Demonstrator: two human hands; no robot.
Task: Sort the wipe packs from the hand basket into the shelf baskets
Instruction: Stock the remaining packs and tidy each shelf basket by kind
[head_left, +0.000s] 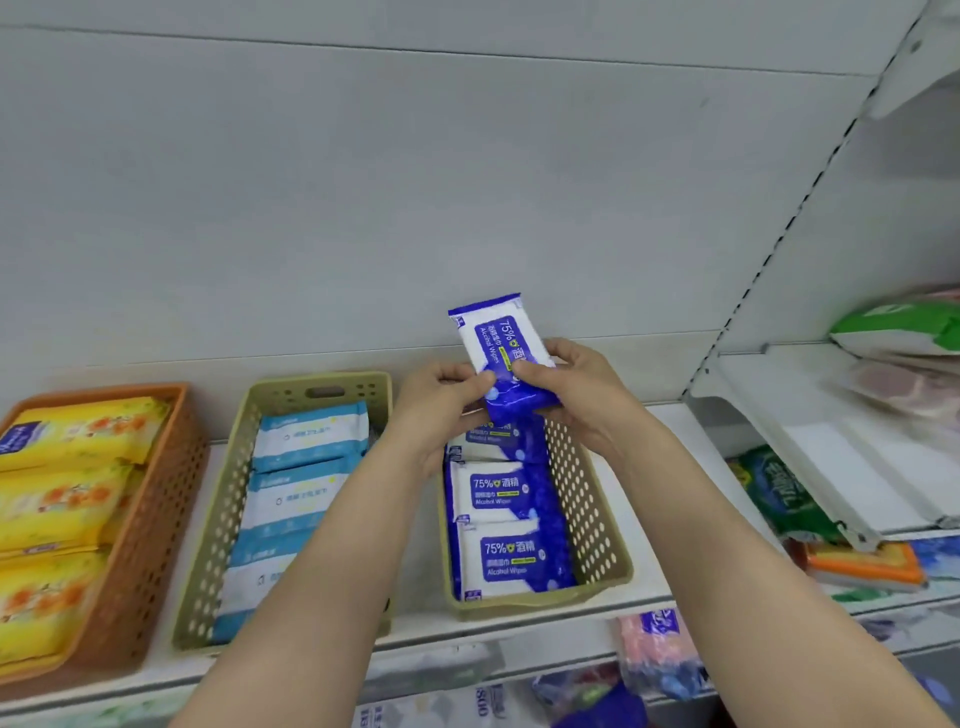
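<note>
Head cam: left hand (447, 395) & right hand (566, 384) both pinch blue wipe pack (501, 353) above right beige basket (587, 499). Risk: tilted pack catches rim, lands crooked.

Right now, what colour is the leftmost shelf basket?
Orange, holding yellow packs; head view.
</note>
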